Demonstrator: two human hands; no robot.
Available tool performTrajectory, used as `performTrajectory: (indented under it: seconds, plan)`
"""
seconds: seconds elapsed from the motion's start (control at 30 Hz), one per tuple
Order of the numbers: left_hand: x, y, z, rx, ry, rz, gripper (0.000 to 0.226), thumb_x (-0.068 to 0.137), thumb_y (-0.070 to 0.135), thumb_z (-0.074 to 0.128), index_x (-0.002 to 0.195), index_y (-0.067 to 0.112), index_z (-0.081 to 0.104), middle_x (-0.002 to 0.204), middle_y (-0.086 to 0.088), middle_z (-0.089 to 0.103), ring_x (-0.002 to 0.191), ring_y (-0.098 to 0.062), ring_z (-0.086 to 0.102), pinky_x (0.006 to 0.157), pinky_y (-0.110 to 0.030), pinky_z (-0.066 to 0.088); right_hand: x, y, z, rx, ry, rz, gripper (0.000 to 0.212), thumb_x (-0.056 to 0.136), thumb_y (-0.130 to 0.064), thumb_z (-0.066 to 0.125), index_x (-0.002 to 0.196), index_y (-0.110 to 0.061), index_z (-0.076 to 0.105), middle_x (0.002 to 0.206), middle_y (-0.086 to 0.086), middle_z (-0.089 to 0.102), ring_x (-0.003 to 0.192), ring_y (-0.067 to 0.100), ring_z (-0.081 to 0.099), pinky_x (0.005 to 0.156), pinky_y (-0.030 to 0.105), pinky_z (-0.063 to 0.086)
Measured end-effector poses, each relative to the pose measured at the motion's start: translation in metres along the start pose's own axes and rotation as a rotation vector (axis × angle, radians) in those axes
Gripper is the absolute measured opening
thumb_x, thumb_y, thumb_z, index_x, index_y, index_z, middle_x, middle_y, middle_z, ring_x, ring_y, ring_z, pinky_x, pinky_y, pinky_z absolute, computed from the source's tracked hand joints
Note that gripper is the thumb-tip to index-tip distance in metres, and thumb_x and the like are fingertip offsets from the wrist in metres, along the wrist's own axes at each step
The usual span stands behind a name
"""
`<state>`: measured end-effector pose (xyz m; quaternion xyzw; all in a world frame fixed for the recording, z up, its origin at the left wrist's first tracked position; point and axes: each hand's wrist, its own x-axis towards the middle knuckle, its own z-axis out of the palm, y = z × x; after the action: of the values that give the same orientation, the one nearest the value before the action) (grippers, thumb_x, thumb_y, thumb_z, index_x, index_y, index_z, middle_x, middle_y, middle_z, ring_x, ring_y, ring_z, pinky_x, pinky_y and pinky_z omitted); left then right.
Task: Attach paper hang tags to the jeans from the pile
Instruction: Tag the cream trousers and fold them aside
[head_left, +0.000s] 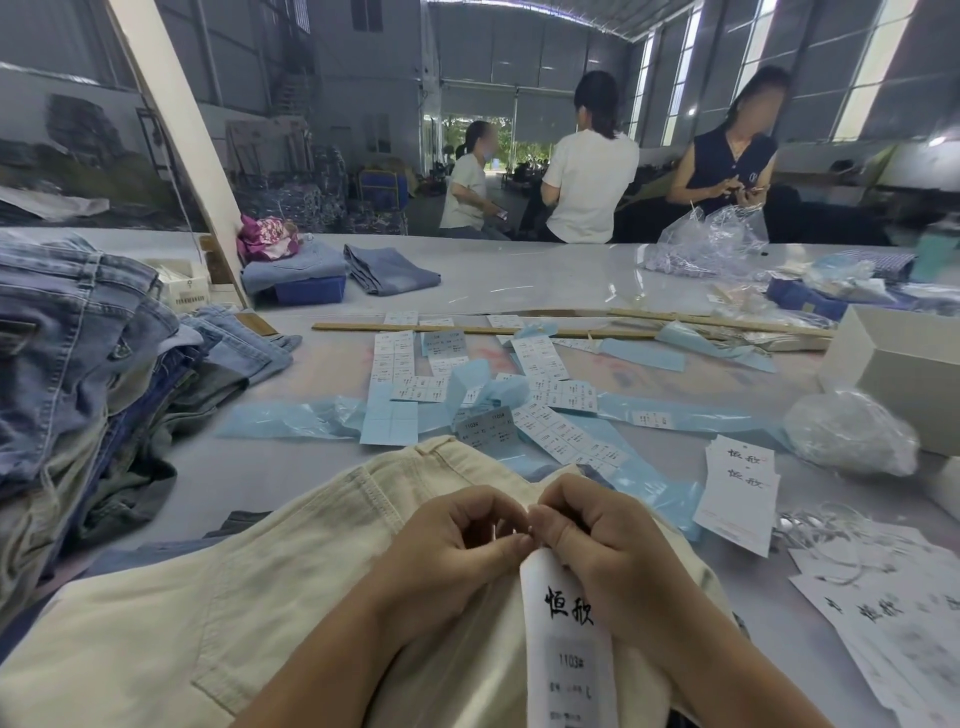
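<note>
Cream jeans (218, 597) lie across the near edge of the table, waistband towards the middle. A white paper hang tag (569, 639) with black characters and a size sticker hangs over them. My right hand (597, 530) pinches the tag's top end at the waistband. My left hand (457, 540) meets it fingertip to fingertip, its fingers curled and pinching at the same spot; what lies between the fingertips is too small to see. A pile of blue jeans (78, 364) is stacked at the left.
Sticker sheets (540, 358) and blue backing strips (291, 418) are strewn mid-table. More hang tags (737, 493) and loose strings (826, 530) lie at the right, by a plastic bag (852, 431) and a white box (904, 364). Three people stand beyond the table.
</note>
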<state>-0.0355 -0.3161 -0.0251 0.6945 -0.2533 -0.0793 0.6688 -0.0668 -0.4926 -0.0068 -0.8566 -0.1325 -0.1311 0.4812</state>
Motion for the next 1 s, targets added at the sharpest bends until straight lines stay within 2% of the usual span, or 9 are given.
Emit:
performTrajectory:
  seconds: [0.2, 0.3, 0.4, 0.5, 0.6, 0.77, 0.87, 0.93, 1.0]
  plan:
    - [0.000, -0.002, 0.001, -0.040, -0.005, -0.016, 0.028, 0.075, 0.037, 0.074, 0.086, 0.012, 0.071, 0.085, -0.036, 0.058, 0.080, -0.029, 0.050, 0.076, -0.046, 0.038, 0.002, -0.004, 0.003, -0.139, -0.017, 0.014, 0.025, 0.074, -0.052, 0.052, 0.073, -0.027, 0.057, 0.064, -0.011, 0.058, 0.062, 0.006, 0.053, 0.064, 0.037, 0.047]
    - [0.001, -0.003, 0.001, -0.020, -0.020, -0.013, 0.024, 0.074, 0.036, 0.073, 0.085, 0.015, 0.071, 0.078, -0.019, 0.059, 0.078, -0.025, 0.050, 0.075, -0.042, 0.038, 0.003, -0.003, 0.001, -0.127, -0.024, 0.018, 0.018, 0.078, -0.045, 0.053, 0.073, -0.028, 0.057, 0.066, -0.011, 0.060, 0.066, 0.007, 0.054, 0.068, 0.040, 0.048]
    - [0.002, -0.003, 0.000, -0.029, -0.045, -0.023, 0.030, 0.076, 0.033, 0.074, 0.089, 0.007, 0.070, 0.081, -0.029, 0.059, 0.077, -0.024, 0.054, 0.074, -0.037, 0.042, 0.001, -0.001, 0.001, -0.074, 0.020, 0.009, 0.017, 0.082, -0.040, 0.058, 0.070, -0.028, 0.057, 0.065, -0.010, 0.061, 0.062, 0.005, 0.053, 0.062, 0.030, 0.044]
    - [0.003, -0.001, -0.001, -0.022, -0.061, -0.056, 0.026, 0.078, 0.028, 0.073, 0.086, 0.005, 0.067, 0.073, -0.018, 0.053, 0.061, -0.017, 0.048, 0.052, -0.020, 0.038, -0.002, -0.001, 0.000, -0.023, 0.044, 0.008, 0.023, 0.089, -0.025, 0.064, 0.068, -0.025, 0.056, 0.062, -0.008, 0.059, 0.058, 0.003, 0.050, 0.056, 0.021, 0.039]
    - [0.001, 0.002, -0.004, -0.050, -0.077, -0.081, 0.010, 0.075, 0.023, 0.072, 0.074, 0.015, 0.066, 0.067, -0.010, 0.049, 0.054, -0.019, 0.040, 0.047, -0.025, 0.029, -0.001, 0.000, -0.004, 0.149, 0.144, 0.078, 0.031, 0.095, -0.012, 0.062, 0.066, -0.024, 0.057, 0.056, -0.010, 0.055, 0.052, 0.001, 0.048, 0.051, 0.015, 0.038]
    - [0.000, 0.005, -0.002, -0.147, -0.032, -0.021, 0.014, 0.080, 0.012, 0.069, 0.080, 0.001, 0.060, 0.071, -0.011, 0.055, 0.064, -0.017, 0.051, 0.060, -0.022, 0.041, -0.004, -0.001, -0.004, 0.195, 0.088, 0.047, 0.022, 0.086, -0.029, 0.064, 0.068, -0.019, 0.056, 0.054, -0.002, 0.053, 0.049, 0.005, 0.048, 0.049, 0.020, 0.041]
    - [0.001, 0.006, 0.000, -0.186, 0.043, -0.018, 0.017, 0.082, 0.012, 0.070, 0.084, 0.001, 0.058, 0.070, -0.003, 0.057, 0.052, -0.002, 0.052, 0.052, -0.009, 0.040, -0.006, -0.003, -0.005, 0.253, 0.102, 0.042, 0.021, 0.088, -0.026, 0.066, 0.069, -0.021, 0.058, 0.058, -0.003, 0.057, 0.053, 0.004, 0.052, 0.051, 0.019, 0.043]
    - [0.001, 0.005, 0.000, -0.159, 0.087, -0.008, 0.015, 0.079, 0.017, 0.067, 0.084, 0.004, 0.060, 0.070, -0.001, 0.059, 0.058, -0.003, 0.054, 0.057, -0.011, 0.043, -0.008, -0.002, -0.004, 0.122, 0.130, -0.029, 0.021, 0.090, -0.028, 0.063, 0.071, -0.023, 0.056, 0.061, -0.004, 0.059, 0.055, 0.004, 0.052, 0.053, 0.022, 0.043]
    - [0.001, 0.004, 0.001, -0.146, 0.103, -0.005, 0.013, 0.081, 0.015, 0.068, 0.084, 0.005, 0.061, 0.071, -0.002, 0.061, 0.065, -0.005, 0.056, 0.063, -0.014, 0.046, -0.011, -0.003, 0.000, -0.225, 0.193, -0.182, 0.021, 0.090, -0.032, 0.059, 0.071, -0.024, 0.053, 0.062, -0.006, 0.056, 0.058, 0.010, 0.051, 0.055, 0.029, 0.044]
